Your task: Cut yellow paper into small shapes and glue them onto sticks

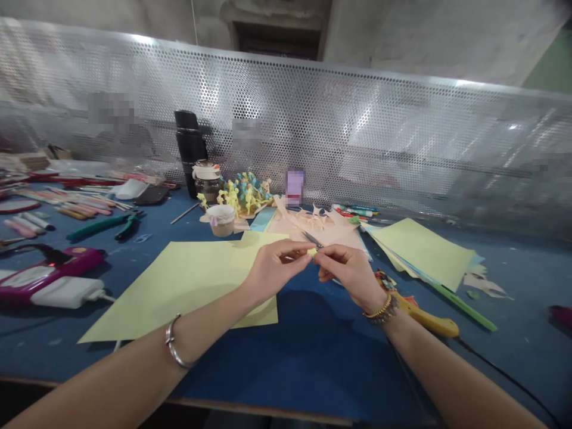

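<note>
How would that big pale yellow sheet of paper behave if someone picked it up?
The pale yellow paper sheet looks thin, so it would probably flop if lifted by one edge. It seems light for its size, and on the smooth-looking blue tabletop it might slide when pushed.

no legible lettering in this view: a marking on the lid of the white-lidded glass jar (207,169) and the blurred purple upright rectangle (295,187) on the blue workbench stay unreadable.
</note>
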The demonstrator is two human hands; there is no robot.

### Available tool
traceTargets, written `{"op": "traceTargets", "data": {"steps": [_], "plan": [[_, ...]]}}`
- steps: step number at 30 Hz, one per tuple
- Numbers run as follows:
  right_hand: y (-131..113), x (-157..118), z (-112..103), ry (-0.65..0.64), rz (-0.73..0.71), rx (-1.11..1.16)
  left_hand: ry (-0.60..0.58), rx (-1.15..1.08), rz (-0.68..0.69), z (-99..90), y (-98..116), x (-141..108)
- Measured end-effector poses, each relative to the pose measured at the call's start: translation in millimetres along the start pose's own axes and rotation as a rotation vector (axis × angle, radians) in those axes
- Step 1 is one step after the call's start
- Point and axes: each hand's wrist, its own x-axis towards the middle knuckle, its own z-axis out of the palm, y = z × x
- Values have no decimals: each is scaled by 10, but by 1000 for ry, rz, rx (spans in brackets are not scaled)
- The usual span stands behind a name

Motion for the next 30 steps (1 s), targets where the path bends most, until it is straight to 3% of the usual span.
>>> {"op": "traceTargets", "data": {"steps": [7, 18, 30], "plan": [[-15, -28, 24, 20, -5, 3, 17, -125, -100, 18, -23, 2], [7, -35, 59, 21, 15, 153, 34, -243, -136, 34, -41, 11], [-18, -34, 75, 54, 64, 188, 45, -132, -116, 27, -13, -10]]}}
